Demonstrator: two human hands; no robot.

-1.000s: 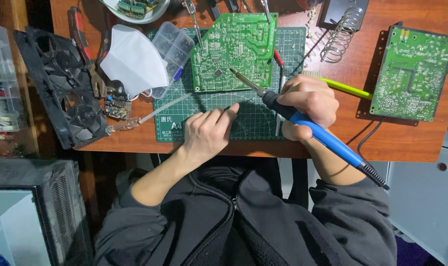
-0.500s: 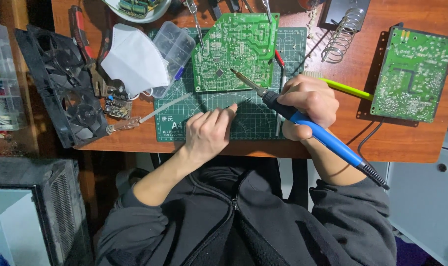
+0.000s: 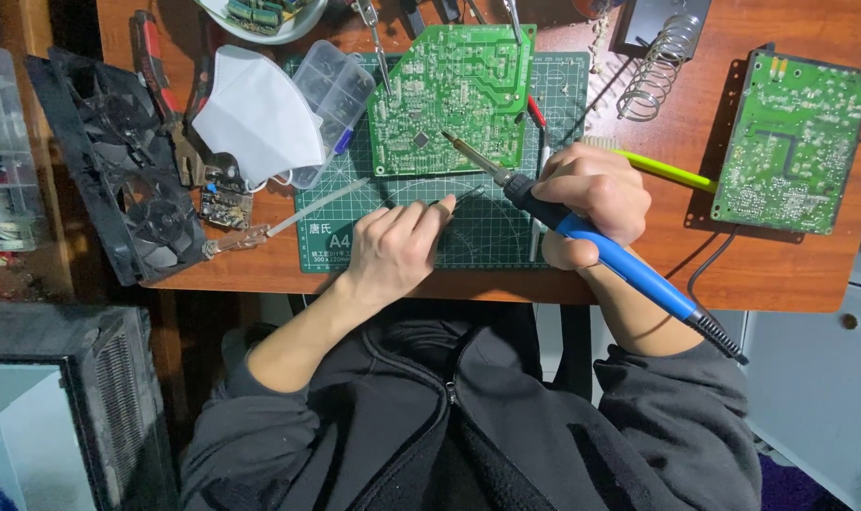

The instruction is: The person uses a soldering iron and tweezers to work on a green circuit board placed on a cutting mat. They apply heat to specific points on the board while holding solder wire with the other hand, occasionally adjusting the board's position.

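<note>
My right hand grips a blue-handled soldering iron; its metal tip points up-left at the lower edge of a green circuit board. That board lies on a green cutting mat. My left hand rests on the mat just below the board, fingers pinched on a thin dark wire that reaches toward the iron's tip.
A second green circuit board lies at the right. A coil iron stand, a yellow-green pen, a white face mask, a clear parts box, red pliers, tweezers and a black fan surround the mat.
My left hand has slid slightly right and up on the mat, closer to the iron's tip. The right hand and iron have barely moved.
</note>
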